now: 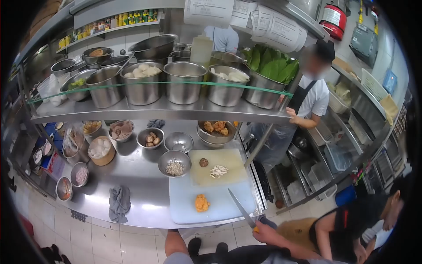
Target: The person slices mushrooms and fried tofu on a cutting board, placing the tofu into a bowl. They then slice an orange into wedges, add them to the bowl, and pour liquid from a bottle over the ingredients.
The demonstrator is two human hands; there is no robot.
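Right hand (pixel 264 232) grips knife (pixel 241 207) over pale board (pixel 182 202); left hand hidden, state unclear; hanging tickets' (pixel 208 9) print too small.

Knife (pixel 239 203): long-bladed, was held slanting over the pale-blue board (pixel 182 210)
Mushroom (pixel 203 163): dark, round, sat on the yellowish board (pixel 220 155)
Pale slices (pixel 218 171): lay piled near it
Orange piece (pixel 202 203): lumpy, lay on the pale-blue board
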